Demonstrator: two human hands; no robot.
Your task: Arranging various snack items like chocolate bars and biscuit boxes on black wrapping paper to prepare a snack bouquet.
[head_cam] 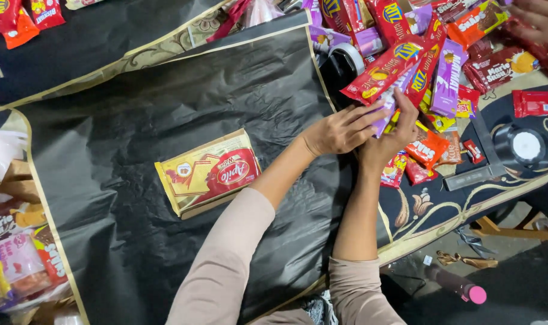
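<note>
Yellow-and-red wafer pack (207,173) lies flat on the black wrapping sheet (165,96), left of both hands; left hand (340,129) just right of it, fingers curled onto a purple snack packet (387,107); right hand (387,139) touching the left, fingers pinching the same packet from below; further right, a pile of red and purple snack packets (442,66)

Patterned table (466,201) — black wrapping paper (183,84); snack packets (436,78); tape dispenser (514,150)
</note>
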